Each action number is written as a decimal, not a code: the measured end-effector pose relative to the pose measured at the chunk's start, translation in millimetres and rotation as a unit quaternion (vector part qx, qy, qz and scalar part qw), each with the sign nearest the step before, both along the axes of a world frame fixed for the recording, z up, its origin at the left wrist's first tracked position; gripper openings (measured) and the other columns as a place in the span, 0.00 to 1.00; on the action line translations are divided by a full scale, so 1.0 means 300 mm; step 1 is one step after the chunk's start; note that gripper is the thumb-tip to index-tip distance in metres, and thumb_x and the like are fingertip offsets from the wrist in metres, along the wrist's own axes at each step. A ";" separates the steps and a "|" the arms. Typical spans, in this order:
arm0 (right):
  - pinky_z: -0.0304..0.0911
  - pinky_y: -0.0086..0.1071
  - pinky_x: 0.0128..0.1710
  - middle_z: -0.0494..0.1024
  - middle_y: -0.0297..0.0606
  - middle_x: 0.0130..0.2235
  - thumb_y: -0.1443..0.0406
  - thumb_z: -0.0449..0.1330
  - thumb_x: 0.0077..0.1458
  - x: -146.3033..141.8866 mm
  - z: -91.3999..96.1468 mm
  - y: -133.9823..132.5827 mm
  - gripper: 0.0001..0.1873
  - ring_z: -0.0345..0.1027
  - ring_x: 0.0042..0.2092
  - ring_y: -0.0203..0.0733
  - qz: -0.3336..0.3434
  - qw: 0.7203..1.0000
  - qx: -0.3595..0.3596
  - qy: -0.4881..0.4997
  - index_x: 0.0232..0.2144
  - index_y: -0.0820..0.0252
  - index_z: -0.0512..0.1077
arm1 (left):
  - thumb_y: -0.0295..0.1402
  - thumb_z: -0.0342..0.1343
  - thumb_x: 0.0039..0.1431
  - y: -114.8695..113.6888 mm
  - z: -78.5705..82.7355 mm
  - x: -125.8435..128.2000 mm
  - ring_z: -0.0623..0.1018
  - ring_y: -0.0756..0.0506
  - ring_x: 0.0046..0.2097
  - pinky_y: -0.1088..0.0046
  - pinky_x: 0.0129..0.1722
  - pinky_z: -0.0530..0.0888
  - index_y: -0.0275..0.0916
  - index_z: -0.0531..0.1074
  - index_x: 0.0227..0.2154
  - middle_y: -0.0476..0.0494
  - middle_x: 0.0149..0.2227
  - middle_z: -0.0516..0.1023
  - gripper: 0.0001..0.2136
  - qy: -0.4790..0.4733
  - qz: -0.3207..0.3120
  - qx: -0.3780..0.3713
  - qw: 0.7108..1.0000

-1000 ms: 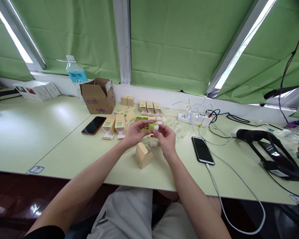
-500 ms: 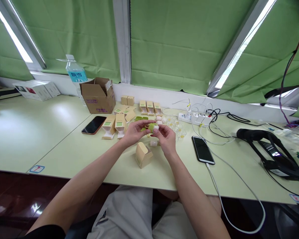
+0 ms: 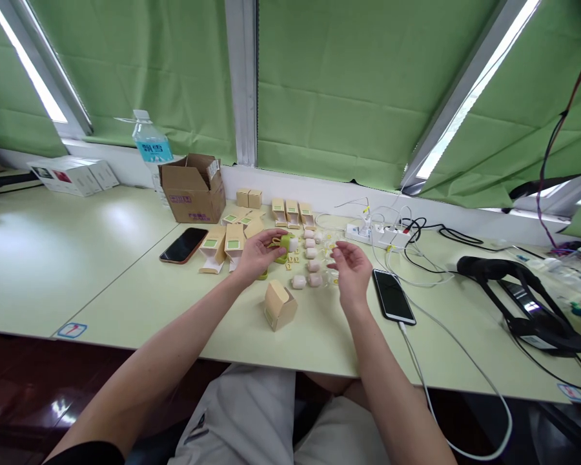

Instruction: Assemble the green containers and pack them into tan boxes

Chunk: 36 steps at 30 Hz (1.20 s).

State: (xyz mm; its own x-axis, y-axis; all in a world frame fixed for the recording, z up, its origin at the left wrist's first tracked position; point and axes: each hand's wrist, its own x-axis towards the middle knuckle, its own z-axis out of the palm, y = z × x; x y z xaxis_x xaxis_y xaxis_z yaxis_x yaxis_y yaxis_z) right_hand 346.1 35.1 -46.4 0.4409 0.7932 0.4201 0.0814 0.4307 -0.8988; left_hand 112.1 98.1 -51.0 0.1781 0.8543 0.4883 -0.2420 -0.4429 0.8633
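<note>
My left hand (image 3: 257, 253) holds a small green and white part (image 3: 285, 244) with a yellow piece on it, fingers closed round it. My right hand (image 3: 349, 268) hovers to the right of it with the fingers loosely apart and nothing in them, over small clear bags (image 3: 330, 248). Between the hands several small white caps (image 3: 310, 263) lie on the table (image 3: 126, 284). A tan carton (image 3: 279, 305) with an open flap stands just in front of both hands.
More tan cartons (image 3: 223, 245) and a brown cardboard box (image 3: 193, 187) stand at the back left, beside a water bottle (image 3: 150, 147) and a black phone (image 3: 183, 245). A second phone (image 3: 393, 296) on a white cable, a power strip (image 3: 380, 236) and a black headset (image 3: 523, 290) lie to the right.
My right hand let go of the green part and moved right, opening. My left hand kept the part and drew slightly left. The white caps are now uncovered.
</note>
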 end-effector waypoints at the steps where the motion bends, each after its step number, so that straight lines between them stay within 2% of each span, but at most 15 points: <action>1: 0.75 0.38 0.35 0.81 0.39 0.39 0.52 0.69 0.58 0.041 -0.001 -0.006 0.18 0.75 0.41 0.47 -0.035 0.998 -0.004 -0.045 0.44 0.55 0.79 | 0.40 0.80 0.51 0.004 -0.002 -0.002 0.84 0.41 0.52 0.62 0.53 0.82 0.39 0.84 0.50 0.37 0.49 0.87 0.25 -0.003 0.012 -0.002 1.000; 3: 0.74 0.43 0.39 0.83 0.42 0.42 0.56 0.65 0.61 0.116 -0.005 -0.026 0.12 0.75 0.42 0.49 -0.091 0.978 -0.032 -0.184 0.43 0.55 0.80 | 0.40 0.80 0.49 0.007 -0.003 -0.003 0.84 0.41 0.52 0.62 0.53 0.82 0.39 0.84 0.50 0.37 0.49 0.87 0.26 -0.007 0.023 -0.008 1.000; 5: 0.72 0.48 0.47 0.83 0.45 0.48 0.62 0.62 0.61 0.171 -0.015 -0.053 0.09 0.74 0.49 0.55 -0.105 0.928 -0.072 -0.349 0.41 0.52 0.82 | 0.41 0.80 0.50 0.004 0.001 -0.001 0.84 0.41 0.52 0.62 0.54 0.82 0.39 0.83 0.51 0.37 0.50 0.87 0.26 -0.009 0.022 -0.015 1.000; 7: 0.70 0.53 0.52 0.82 0.47 0.52 0.65 0.63 0.60 0.199 -0.033 -0.075 0.11 0.71 0.55 0.62 -0.094 0.870 -0.111 -0.472 0.43 0.51 0.83 | 0.41 0.80 0.50 -0.001 0.007 0.002 0.83 0.41 0.52 0.61 0.54 0.82 0.39 0.83 0.51 0.36 0.50 0.87 0.26 -0.009 0.016 -0.022 1.000; 10: 0.68 0.58 0.57 0.80 0.53 0.54 0.68 0.66 0.58 0.207 -0.066 -0.091 0.11 0.69 0.57 0.66 -0.087 0.799 -0.128 -0.581 0.43 0.53 0.84 | 0.42 0.80 0.50 -0.006 0.011 0.004 0.84 0.41 0.51 0.61 0.55 0.81 0.38 0.83 0.52 0.37 0.48 0.87 0.27 -0.013 0.012 -0.028 0.999; 12: 0.67 0.58 0.57 0.80 0.55 0.54 0.70 0.65 0.59 0.207 -0.083 -0.092 0.09 0.69 0.57 0.66 -0.093 0.776 -0.125 -0.612 0.39 0.55 0.83 | 0.43 0.80 0.50 -0.006 0.011 0.003 0.84 0.42 0.50 0.61 0.54 0.82 0.38 0.83 0.52 0.38 0.47 0.87 0.28 -0.016 0.009 -0.030 0.999; 13: 0.67 0.58 0.57 0.80 0.56 0.54 0.70 0.64 0.59 0.209 -0.086 -0.092 0.08 0.69 0.57 0.66 -0.094 0.774 -0.123 -0.614 0.37 0.55 0.82 | 0.43 0.80 0.50 -0.006 0.011 0.002 0.85 0.42 0.49 0.62 0.54 0.82 0.38 0.83 0.52 0.38 0.47 0.87 0.28 -0.018 0.008 -0.031 0.999; 15: 0.67 0.58 0.58 0.82 0.54 0.52 0.70 0.61 0.60 0.216 -0.082 -0.094 0.08 0.71 0.56 0.65 -0.080 0.796 -0.117 -0.589 0.34 0.54 0.79 | 0.43 0.80 0.50 -0.004 0.009 0.002 0.85 0.41 0.50 0.62 0.53 0.82 0.38 0.83 0.52 0.38 0.47 0.87 0.28 -0.023 0.006 -0.030 0.999; 19: 0.67 0.60 0.63 0.84 0.47 0.53 0.62 0.59 0.65 0.205 -0.028 -0.101 0.03 0.76 0.57 0.60 -0.010 0.911 -0.073 -0.406 0.39 0.52 0.73 | 0.43 0.81 0.49 -0.002 0.005 0.007 0.85 0.42 0.49 0.63 0.52 0.83 0.39 0.83 0.52 0.38 0.47 0.87 0.28 -0.038 0.007 -0.020 0.999; 21: 0.67 0.59 0.65 0.83 0.47 0.55 0.56 0.61 0.66 0.169 0.012 -0.092 0.07 0.76 0.61 0.57 0.041 0.956 -0.034 -0.287 0.40 0.51 0.70 | 0.43 0.81 0.49 -0.002 0.004 0.010 0.85 0.42 0.49 0.63 0.52 0.83 0.39 0.84 0.52 0.38 0.48 0.87 0.28 -0.044 0.007 -0.011 0.999; 23: 0.71 0.54 0.63 0.81 0.47 0.56 0.52 0.68 0.63 0.116 0.050 -0.065 0.15 0.74 0.64 0.56 0.083 0.981 0.004 -0.174 0.38 0.51 0.69 | 0.43 0.80 0.51 -0.001 0.005 0.010 0.85 0.42 0.49 0.63 0.53 0.83 0.39 0.83 0.53 0.37 0.49 0.87 0.27 -0.049 0.009 -0.003 0.999; 25: 0.75 0.50 0.58 0.82 0.44 0.53 0.51 0.76 0.54 0.060 0.076 -0.023 0.24 0.77 0.59 0.54 0.107 0.990 0.040 -0.079 0.42 0.49 0.68 | 0.43 0.79 0.52 0.000 0.004 0.007 0.85 0.42 0.50 0.63 0.53 0.83 0.39 0.83 0.53 0.36 0.49 0.87 0.27 -0.054 0.013 0.002 0.998; 28: 0.77 0.48 0.57 0.81 0.40 0.49 0.51 0.80 0.45 -0.004 0.079 0.047 0.34 0.80 0.52 0.50 0.138 0.989 0.056 0.001 0.48 0.49 0.70 | 0.44 0.79 0.53 0.005 0.002 -0.001 0.85 0.42 0.50 0.64 0.54 0.83 0.39 0.83 0.53 0.36 0.50 0.87 0.27 -0.057 0.023 0.009 0.998; 32: 0.77 0.46 0.54 0.84 0.41 0.47 0.50 0.81 0.43 -0.046 0.031 0.086 0.37 0.79 0.51 0.49 0.163 0.985 0.045 0.039 0.52 0.52 0.73 | 0.43 0.79 0.54 0.005 0.000 -0.006 0.85 0.41 0.52 0.62 0.55 0.82 0.39 0.83 0.54 0.36 0.52 0.87 0.27 -0.044 0.021 0.013 0.999; 36: 0.79 0.44 0.50 0.85 0.45 0.49 0.49 0.80 0.46 -0.058 -0.002 0.059 0.32 0.77 0.55 0.52 0.181 0.983 0.019 0.011 0.50 0.53 0.76 | 0.43 0.78 0.55 -0.012 0.004 0.002 0.85 0.41 0.52 0.60 0.56 0.82 0.40 0.83 0.54 0.36 0.51 0.87 0.26 -0.022 -0.005 0.015 1.000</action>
